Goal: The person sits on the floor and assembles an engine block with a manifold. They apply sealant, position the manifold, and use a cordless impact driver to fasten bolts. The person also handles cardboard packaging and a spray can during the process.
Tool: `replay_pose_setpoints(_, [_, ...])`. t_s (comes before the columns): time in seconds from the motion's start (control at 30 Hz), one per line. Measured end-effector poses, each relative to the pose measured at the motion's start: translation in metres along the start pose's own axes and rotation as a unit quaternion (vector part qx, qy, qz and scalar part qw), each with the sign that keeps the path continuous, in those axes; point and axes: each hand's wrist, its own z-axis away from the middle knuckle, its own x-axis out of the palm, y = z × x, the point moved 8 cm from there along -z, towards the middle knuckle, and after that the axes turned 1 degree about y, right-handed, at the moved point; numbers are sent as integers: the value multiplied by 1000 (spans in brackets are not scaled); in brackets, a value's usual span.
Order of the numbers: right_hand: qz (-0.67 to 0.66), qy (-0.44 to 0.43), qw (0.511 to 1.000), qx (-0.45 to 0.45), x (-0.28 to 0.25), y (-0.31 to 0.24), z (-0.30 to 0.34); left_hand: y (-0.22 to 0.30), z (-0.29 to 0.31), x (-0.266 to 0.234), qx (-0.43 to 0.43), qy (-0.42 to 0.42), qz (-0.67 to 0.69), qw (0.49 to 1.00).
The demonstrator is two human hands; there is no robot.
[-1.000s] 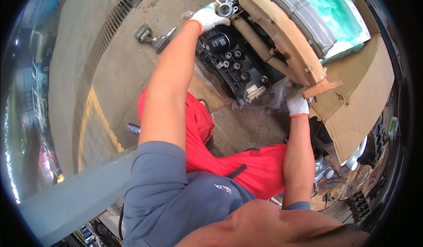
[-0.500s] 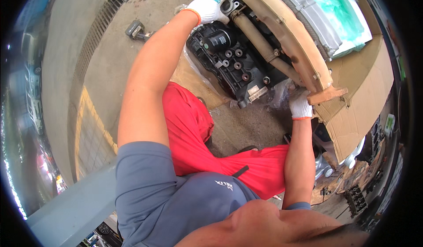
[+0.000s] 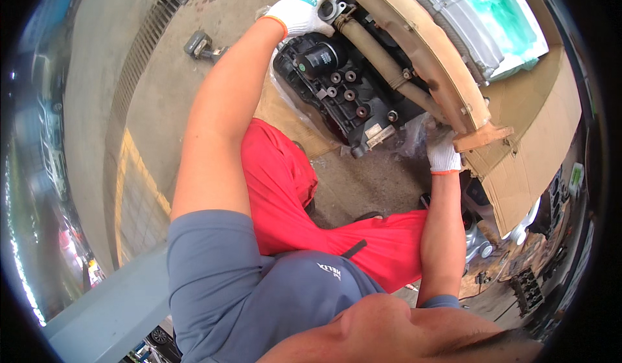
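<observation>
left glove: white knit cloth, matt, with an orange cuff edge
right glove: same white knit cloth, looking soft
engine block: black cast metal, dull and rough, bolt heads showing grey
manifold pipe: tan metal, matt, looking rusty and coarse
cardboard: brown paper board, flat finish
plastic film: clear, crinkling, catching light
floor: grey concrete, gritty
trousers: red cloth, smooth

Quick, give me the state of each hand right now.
Left hand: gloved, closed on the upper end of the engine.
Right hand: gloved, gripping under the flange end of the tan manifold.
</observation>
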Motion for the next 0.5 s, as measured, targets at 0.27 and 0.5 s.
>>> replay_pose_setpoints(0.27, [260,-51,958,-107,-18,0,-23,-7,-6,2,-27,13,10,999])
replay_pose_setpoints(0.5, [694,-84,654,-290,7,-8,-7,-7,-13,1,-24,38,34,998])
